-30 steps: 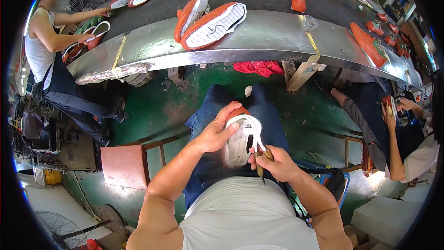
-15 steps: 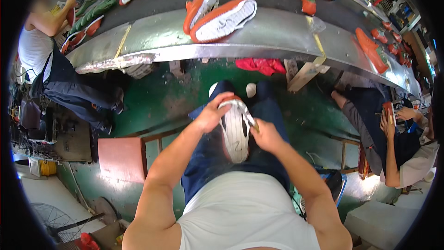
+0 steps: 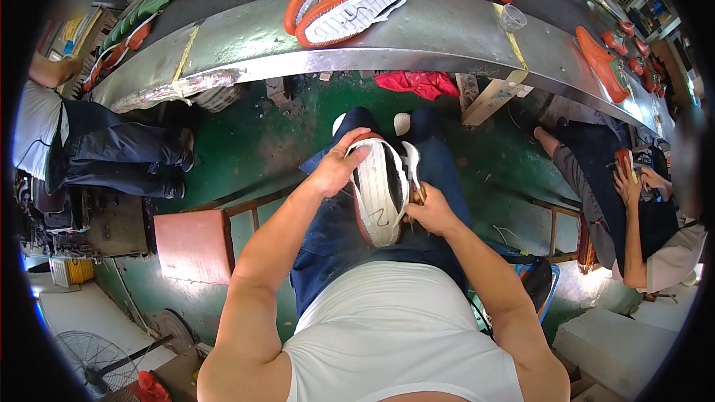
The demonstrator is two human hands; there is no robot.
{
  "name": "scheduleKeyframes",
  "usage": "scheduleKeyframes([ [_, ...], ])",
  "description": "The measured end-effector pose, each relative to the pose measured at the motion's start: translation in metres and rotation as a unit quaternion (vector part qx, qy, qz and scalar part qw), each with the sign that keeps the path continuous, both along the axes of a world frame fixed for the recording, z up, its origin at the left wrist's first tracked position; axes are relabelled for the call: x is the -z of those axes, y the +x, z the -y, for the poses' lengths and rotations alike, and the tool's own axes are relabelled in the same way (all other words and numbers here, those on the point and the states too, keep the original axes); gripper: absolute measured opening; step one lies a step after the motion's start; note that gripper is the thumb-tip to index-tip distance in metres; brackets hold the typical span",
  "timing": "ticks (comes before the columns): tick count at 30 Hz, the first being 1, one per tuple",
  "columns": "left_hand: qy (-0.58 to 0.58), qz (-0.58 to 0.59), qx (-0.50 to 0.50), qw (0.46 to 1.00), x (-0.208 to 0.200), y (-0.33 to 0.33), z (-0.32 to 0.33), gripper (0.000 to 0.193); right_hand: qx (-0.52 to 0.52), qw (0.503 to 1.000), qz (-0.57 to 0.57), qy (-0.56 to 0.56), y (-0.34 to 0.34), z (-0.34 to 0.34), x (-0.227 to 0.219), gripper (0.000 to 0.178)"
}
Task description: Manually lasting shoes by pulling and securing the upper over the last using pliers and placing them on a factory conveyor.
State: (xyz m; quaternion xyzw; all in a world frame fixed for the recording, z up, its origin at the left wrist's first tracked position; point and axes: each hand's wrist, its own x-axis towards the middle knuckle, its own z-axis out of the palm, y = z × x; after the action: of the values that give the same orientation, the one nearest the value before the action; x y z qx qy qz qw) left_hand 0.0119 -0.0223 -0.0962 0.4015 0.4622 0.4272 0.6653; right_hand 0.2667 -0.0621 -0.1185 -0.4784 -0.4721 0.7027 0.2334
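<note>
A shoe with a white sole and an orange-red upper (image 3: 377, 205) lies sole-up over my lap, its toe pointing away from me. A dark gap runs along the right side between its pale sole parts. My left hand (image 3: 337, 170) grips the toe end, thumb on the sole and fingers wrapped round the far edge. At the right side, my right hand (image 3: 434, 212) is closed round the brownish handle of a tool with a curved silvery head (image 3: 412, 158). The head stands up beside the sole's edge; its exact kind is unclear. Those fingers also touch the sole's rim.
Ahead runs a metal-edged bench (image 3: 253, 67) with a dark belt, carrying a pair of orange shoes (image 3: 354, 11) and several others. A pinkish-red stool (image 3: 194, 246) stands left. One co-worker (image 3: 112, 141) stands at left; another (image 3: 633, 201) sits at right. A fan (image 3: 93, 365) is lower left.
The tool's silvery head has moved off the toe to the shoe's right side and now points upward. My right hand is slightly farther right. The head view has shifted a little.
</note>
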Motion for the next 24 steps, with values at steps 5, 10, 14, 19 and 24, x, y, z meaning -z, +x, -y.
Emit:
scheduleKeyframes([
  [5,-0.004,-0.005,0.002,1.000,-0.002,0.007,0.001,0.044,-0.023,0.997,0.054,0.049,-0.001,0.002,0.004,0.031],
  [10,0.043,-0.023,-0.005,0.999,-0.016,0.003,0.014,0.044,-0.061,0.995,0.046,0.064,0.018,0.004,-0.014,0.030],
  [14,0.178,-0.100,-0.015,0.979,-0.065,0.008,0.035,0.061,-0.136,0.936,0.250,0.206,0.056,0.025,-0.057,0.038],
  [19,0.449,-0.220,0.034,0.865,-0.098,0.033,0.048,0.106,-0.042,0.999,0.020,-0.027,0.065,0.049,-0.060,0.053],
  [24,0.486,-0.356,0.215,0.769,-0.022,0.059,0.058,0.125,0.159,0.892,-0.219,-0.363,0.022,0.014,-0.020,0.049],
])
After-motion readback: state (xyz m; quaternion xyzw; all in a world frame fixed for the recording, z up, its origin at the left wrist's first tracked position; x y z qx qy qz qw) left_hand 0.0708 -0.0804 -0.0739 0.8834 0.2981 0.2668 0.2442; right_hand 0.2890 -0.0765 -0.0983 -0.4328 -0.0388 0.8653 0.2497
